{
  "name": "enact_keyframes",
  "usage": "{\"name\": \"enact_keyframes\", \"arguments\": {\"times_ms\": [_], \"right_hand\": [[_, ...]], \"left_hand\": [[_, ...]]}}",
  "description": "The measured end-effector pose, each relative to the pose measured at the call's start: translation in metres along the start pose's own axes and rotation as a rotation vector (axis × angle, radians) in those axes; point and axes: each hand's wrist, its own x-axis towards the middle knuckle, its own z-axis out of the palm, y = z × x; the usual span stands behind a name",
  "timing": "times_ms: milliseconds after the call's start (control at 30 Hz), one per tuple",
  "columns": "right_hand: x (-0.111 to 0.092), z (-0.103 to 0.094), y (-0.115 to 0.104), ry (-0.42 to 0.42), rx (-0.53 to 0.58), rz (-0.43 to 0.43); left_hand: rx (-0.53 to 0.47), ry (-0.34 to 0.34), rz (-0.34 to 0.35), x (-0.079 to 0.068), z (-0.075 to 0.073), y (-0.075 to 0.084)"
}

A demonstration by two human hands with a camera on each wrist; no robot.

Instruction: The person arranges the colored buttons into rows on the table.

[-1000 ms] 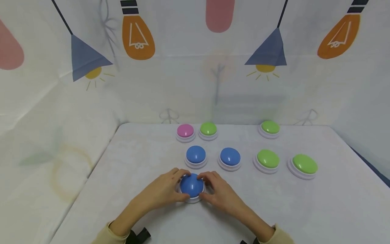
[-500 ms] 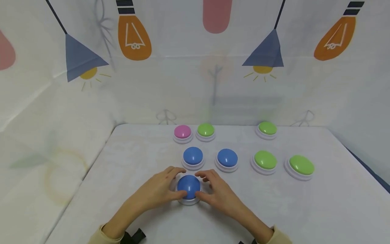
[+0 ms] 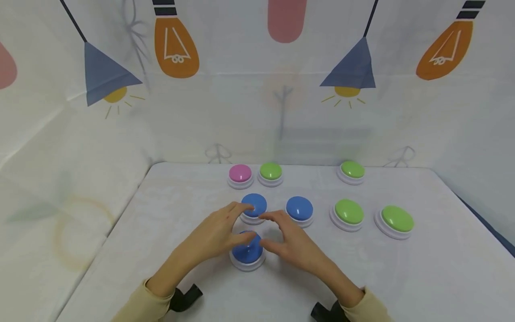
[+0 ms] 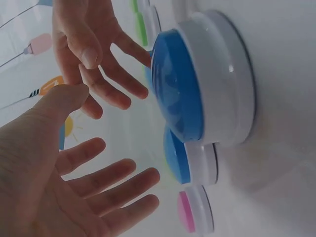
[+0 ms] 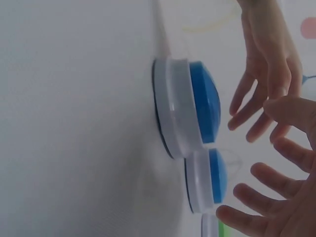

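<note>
1. the nearest blue button [image 3: 247,254] sits flat on the white table [image 3: 161,219], lower middle of the head frame, dome upward.
2. the left hand [image 3: 217,233] is over its left side and the right hand [image 3: 297,247] over its right, both with fingers spread and softly bent, pinching nothing. the wrist views show them clear of this button; they are dim and the thumbs overlap there, so i cannot tell whether the thumb tips meet.
3. it looks like hard plastic, so i would expect it to be light, stiff and not easily broken.
4. the blue dome [image 5: 206,103] is glossy and rounded; fingertips would probably slide on it, and it may sink if pushed from above.
5. the white base [image 5: 178,106] seems the better hold: upright sides, a stepped rim, best taken low from left and right.
6. a second blue button [image 3: 253,202] stands just behind, towards the frame's centre, so fingers reaching round the back could knock it.
</note>
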Motion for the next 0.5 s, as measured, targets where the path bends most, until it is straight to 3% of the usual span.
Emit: {"name": "enact_keyframes", "arguments": {"times_ms": [300,500], "right_hand": [[0.010,-0.027,-0.005,0.034,-0.073,0.037],[0.028,-0.045,0.002,0.111,-0.159,-0.073]], "left_hand": [[0.102,0.042,0.083,0.024,-0.013,0.006],[0.155,0.051,0.108,0.047,-0.020,0.008]]}}
